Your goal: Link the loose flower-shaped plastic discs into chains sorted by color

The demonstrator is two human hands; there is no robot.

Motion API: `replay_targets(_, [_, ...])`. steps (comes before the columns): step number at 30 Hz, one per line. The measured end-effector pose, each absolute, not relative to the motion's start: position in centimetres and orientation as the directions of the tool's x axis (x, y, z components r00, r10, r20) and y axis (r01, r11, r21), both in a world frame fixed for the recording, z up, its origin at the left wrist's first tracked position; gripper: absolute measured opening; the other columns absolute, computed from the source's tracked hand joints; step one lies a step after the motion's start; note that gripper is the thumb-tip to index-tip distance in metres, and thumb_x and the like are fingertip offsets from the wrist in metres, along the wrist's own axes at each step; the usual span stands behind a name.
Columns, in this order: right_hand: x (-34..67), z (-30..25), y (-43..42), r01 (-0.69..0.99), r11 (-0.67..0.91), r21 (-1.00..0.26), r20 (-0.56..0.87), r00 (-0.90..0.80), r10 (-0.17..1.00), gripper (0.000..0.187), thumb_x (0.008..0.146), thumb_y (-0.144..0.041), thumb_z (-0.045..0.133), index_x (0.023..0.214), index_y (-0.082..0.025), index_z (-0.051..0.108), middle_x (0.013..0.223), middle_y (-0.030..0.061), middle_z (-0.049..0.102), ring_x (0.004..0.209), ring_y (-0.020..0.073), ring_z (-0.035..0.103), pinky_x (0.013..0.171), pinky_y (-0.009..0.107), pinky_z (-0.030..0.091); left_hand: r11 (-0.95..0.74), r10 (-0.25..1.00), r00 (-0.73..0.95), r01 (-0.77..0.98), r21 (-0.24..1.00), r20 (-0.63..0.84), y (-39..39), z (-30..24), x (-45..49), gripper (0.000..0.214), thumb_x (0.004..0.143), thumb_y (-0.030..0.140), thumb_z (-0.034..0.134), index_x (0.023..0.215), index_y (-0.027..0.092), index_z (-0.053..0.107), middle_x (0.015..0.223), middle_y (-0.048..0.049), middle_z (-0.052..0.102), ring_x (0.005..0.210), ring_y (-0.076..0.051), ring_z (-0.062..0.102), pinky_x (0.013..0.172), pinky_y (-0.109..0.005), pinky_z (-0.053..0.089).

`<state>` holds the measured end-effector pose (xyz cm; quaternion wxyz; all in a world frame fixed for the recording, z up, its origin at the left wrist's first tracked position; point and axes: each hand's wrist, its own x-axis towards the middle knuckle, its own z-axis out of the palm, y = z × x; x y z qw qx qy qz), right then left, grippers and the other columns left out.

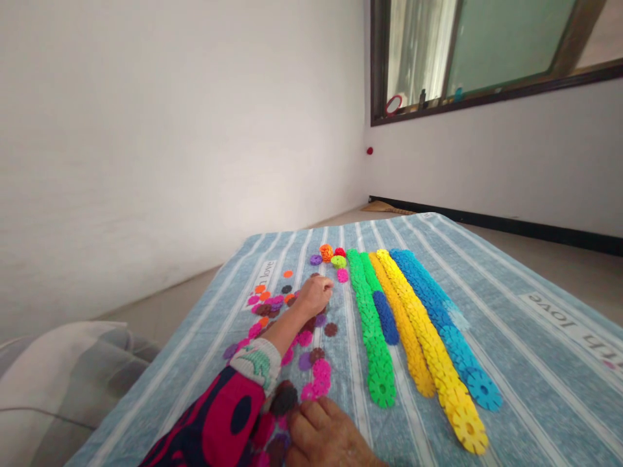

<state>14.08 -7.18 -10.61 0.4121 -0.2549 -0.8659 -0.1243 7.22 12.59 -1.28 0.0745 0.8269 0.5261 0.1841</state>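
Observation:
My left hand (315, 296) reaches over the loose snowflake building discs, its fingers pinched together at the left of the green row. What the fingertips hold, if anything, is hidden. Near the front, my right hand (331, 433) has its fingers curled in beside a black disc (284, 398) and some pink ones; the contents of its grip cannot be seen. Between the hands lie pink discs (321, 375), a purple disc (305, 361) and a brown disc (331, 329). Just beyond my left hand are a pink disc (342, 275) and a lime-green stack (338, 261).
Overlapping discs form long rows: green (368, 324), orange-yellow (406, 331), yellow (428, 344) and blue (438, 305). A short dark-blue row (386, 318) lies between green and orange-yellow. An orange pile (326, 253) sits farther back. A striped cloth (530, 363) covers the table.

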Motion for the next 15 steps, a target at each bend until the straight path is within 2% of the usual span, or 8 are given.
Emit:
replay_targets(3, [14.7,-9.8,-7.4,0.499,0.866,0.027,0.788,-0.544,0.289,0.022,0.089,-0.026,0.057,0.069,-0.018,0.056,0.079,0.0062,0.059,0.074,0.0204,0.051,0.061,0.031,0.044,-0.443,0.896,0.414,0.831,0.337,0.158,10.4,-0.6,5.8,0.016,0.071,0.011,0.054,0.068,0.016,0.069,0.068,-0.0004,0.065,0.069,-0.014,0.059,0.067,-0.022,0.041])
replay_targets(8, [15.3,-8.7,-8.2,0.518,0.855,-0.025,0.760,-0.546,0.353,0.020,0.090,-0.026,0.053,0.072,-0.019,0.056,0.082,0.0079,0.060,0.077,0.0219,0.052,0.065,0.034,0.045,-0.406,0.906,0.420,0.818,0.408,0.061,6.6,0.6,3.8,0.019,0.072,0.014,0.052,0.074,0.016,0.070,0.076,-0.0014,0.067,0.068,-0.013,0.059,0.064,-0.022,0.041])
replay_targets(15, [15.7,-8.7,-9.0,0.506,0.862,0.032,0.742,-0.590,0.319,0.014,0.088,-0.023,0.055,0.083,-0.013,0.063,0.099,0.0165,0.065,0.093,0.0296,0.056,0.073,0.041,0.049,-0.358,0.874,0.465,0.812,0.462,-0.139,1.3,1.5,2.8,0.015,0.068,0.023,0.058,0.074,0.017,0.070,0.069,0.0014,0.061,0.064,-0.012,0.054,0.058,-0.021,0.036])
